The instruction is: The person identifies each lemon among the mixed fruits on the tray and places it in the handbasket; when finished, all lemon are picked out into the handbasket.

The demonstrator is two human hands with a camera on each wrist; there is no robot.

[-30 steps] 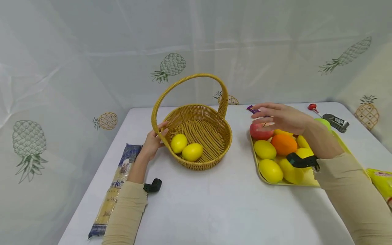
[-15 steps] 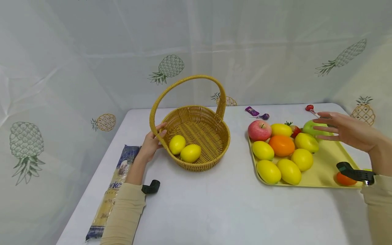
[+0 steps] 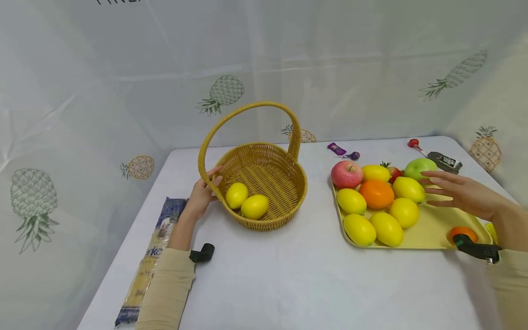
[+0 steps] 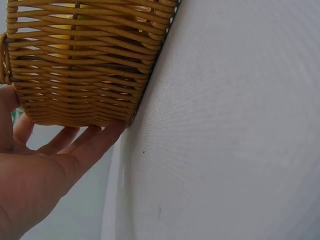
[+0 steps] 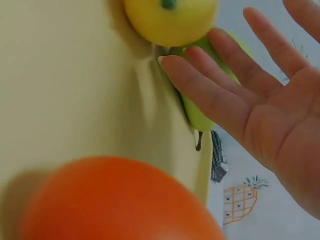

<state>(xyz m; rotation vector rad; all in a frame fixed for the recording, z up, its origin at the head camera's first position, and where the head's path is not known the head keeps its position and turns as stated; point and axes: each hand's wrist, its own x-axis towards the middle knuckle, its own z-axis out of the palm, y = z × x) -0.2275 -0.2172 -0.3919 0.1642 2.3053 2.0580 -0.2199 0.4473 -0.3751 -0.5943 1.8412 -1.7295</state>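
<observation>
on the counter (image 3: 288, 279), the basket (image 3: 268, 223) has the left grip (image 3: 200, 197) against its left wall, fingers fairly straight and touching, apparently to steady it. inside, two lemons (image 3: 254, 206) lie close together toward the near left, likely kept there by the curved wall. above the tray (image 3: 437, 227), whose raised rim presumably stops round fruit (image 3: 376, 194) rolling off, the right grip (image 3: 470, 195) spreads wide, holding nothing, near the green fruit (image 3: 417, 167).

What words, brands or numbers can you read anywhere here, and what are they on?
"onk": on the long packet; neighbouring letters unclear, smaller print blurred.
Backdrop: lettering cut off at top, unreadable.
Black wrapper: pale marking, too small to read.
Purple wrapper: too small to read.
Numbers: none readable.
</observation>
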